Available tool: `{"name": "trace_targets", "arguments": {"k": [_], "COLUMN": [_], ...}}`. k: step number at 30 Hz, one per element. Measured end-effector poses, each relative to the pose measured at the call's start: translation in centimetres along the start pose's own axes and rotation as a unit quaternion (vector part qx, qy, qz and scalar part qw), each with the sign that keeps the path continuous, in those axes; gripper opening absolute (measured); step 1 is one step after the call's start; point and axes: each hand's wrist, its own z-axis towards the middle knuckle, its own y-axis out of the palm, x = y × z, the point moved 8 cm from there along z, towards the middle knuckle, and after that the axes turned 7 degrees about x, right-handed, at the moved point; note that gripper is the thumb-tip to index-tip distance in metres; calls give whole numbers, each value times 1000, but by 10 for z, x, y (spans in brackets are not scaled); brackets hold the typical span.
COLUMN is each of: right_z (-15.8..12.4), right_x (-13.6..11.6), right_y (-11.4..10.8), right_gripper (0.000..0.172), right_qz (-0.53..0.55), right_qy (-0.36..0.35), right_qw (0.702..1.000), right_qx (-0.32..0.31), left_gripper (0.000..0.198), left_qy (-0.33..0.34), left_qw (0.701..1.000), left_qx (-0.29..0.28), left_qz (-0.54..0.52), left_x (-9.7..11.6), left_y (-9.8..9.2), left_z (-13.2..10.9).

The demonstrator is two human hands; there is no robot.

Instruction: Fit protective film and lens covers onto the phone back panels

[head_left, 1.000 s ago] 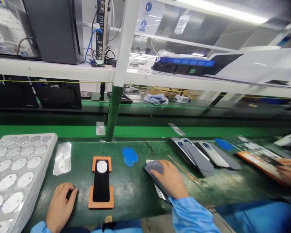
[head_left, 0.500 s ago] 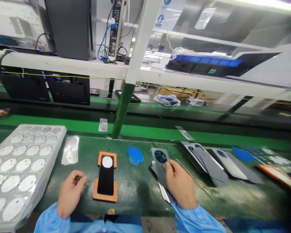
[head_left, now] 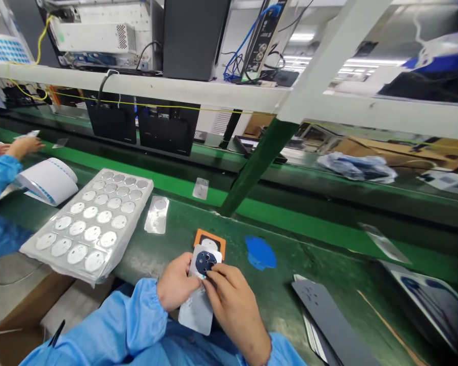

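A grey phone back cover (head_left: 196, 310) with a round dark camera plate (head_left: 206, 262) is tilted in front of me. My left hand (head_left: 177, 282) grips its left edge, thumb lying across the face. Over the right side is my right hand (head_left: 232, 300), its thumb and fingertips pinched together at the lower edge of the camera plate. A tiny teal speck shows by these fingertips; what they pinch is too small to tell. Behind the cover, an orange fixture (head_left: 220, 243) is partly hidden, with a white disc (head_left: 209, 244) on the black piece in it.
Left stands a clear tray (head_left: 110, 239) of round white pieces, near a clear film sheet (head_left: 156, 216). A blue film piece (head_left: 260, 252) lies right of the fixture, with stacked grey covers (head_left: 324, 310) farther right. A co-worker's hand (head_left: 25, 146) shows at far left. A green post (head_left: 259, 165) rises behind.
My right hand has brought the phone back cover from the stack at right to the front of the fixture. My left hand has taken hold of it. The view has swung left.
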Motion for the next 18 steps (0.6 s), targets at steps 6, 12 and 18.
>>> {"name": "trace_targets", "arguments": {"k": [6,12,18], "right_z": [5,4,1], "right_x": [-5,0,10], "right_y": [12,18,18], "right_gripper": [18,24,20], "right_qz": [-27,-36,-40], "right_qy": [13,18,26], "right_qw": [997,993,991], "right_qx": [-68,-113,-128], "left_gripper": [39,39,45], "left_qy": [20,30,20], "left_qw": [998,996,996], "left_qx": [-38,-42,-33], "left_qz": [42,66,80], "left_x": [2,1,-6], "left_y": [5,7,8], "left_z": [-2,-1,0]}}
